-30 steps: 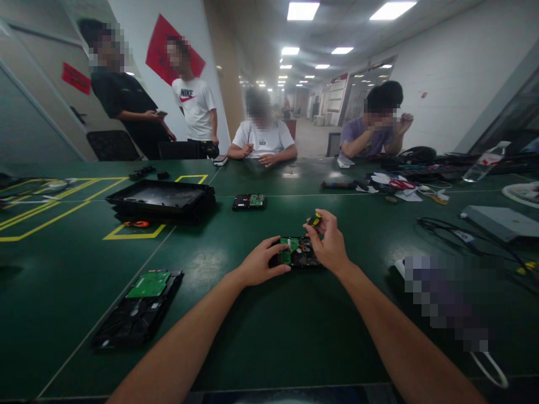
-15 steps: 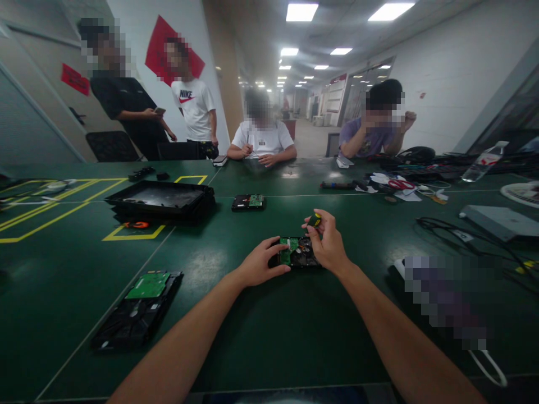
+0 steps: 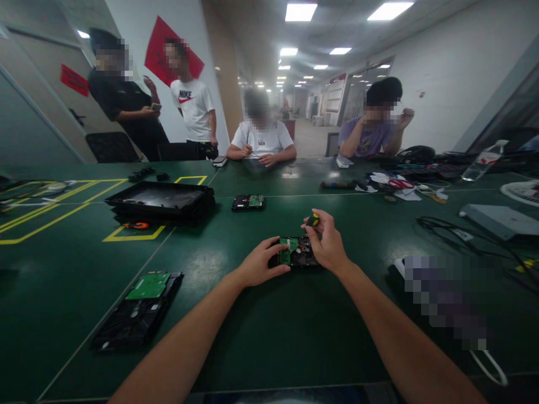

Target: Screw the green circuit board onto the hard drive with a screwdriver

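A hard drive (image 3: 300, 258) lies on the green table in front of me, its green circuit board facing up. My left hand (image 3: 261, 261) grips its left end, fingers over the far edge and board, thumb along the near edge. In my right hand (image 3: 329, 242) is a screwdriver (image 3: 312, 220) with a black and yellow handle, pinched between thumb and fingers above the drive's right end. The screwdriver's tip is hidden by the hand, so contact with a screw cannot be made out.
Another hard drive (image 3: 137, 311) lies at the near left, and a smaller-looking one (image 3: 248, 202) farther back. Stacked black trays (image 3: 160, 201) stand at left beside an orange-handled tool (image 3: 137, 225). Cables (image 3: 458, 233), a grey box (image 3: 501, 220) and a bottle (image 3: 484, 161) are at right. Several people are across the table.
Both my hands stay in nearly the same place, the screwdriver handle shifting only slightly. At the far left, a standing person has raised one hand.
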A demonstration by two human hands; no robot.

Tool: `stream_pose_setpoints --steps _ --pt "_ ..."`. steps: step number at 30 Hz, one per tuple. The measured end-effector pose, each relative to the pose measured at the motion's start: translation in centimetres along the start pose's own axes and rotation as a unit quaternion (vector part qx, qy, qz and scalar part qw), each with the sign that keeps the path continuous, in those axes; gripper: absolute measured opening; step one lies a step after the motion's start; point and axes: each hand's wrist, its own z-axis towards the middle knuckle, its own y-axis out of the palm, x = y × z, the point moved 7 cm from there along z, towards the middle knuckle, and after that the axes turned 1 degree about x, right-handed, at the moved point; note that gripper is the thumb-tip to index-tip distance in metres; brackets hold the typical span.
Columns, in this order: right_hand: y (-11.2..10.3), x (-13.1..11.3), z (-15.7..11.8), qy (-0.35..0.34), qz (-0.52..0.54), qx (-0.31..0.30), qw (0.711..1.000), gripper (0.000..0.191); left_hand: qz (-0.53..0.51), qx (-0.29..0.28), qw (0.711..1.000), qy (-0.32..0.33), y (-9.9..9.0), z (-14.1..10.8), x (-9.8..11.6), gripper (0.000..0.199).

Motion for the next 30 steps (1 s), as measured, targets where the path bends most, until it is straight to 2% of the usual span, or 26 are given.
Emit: stream_pose_setpoints --steps 10,22,30 --pt "-0.5 -1.4 0.4 -0.024 -0.107 0.007 0.994 0.057 0.005 -0.002 1.000 -0.003 0.0 0.0 0.0 0.073" --pt "-0.3 -1.9 0.5 -0.040 -0.137 0.008 0.990 0.056 0.005 -0.004 1.000 -0.003 -0.2 0.1 0.3 0.072" --pt "-0.5 -1.1 0.4 -0.020 -0.099 0.026 0.995 0.059 0.003 -0.006 1.000 -0.002 0.0 0.1 0.0 0.074"
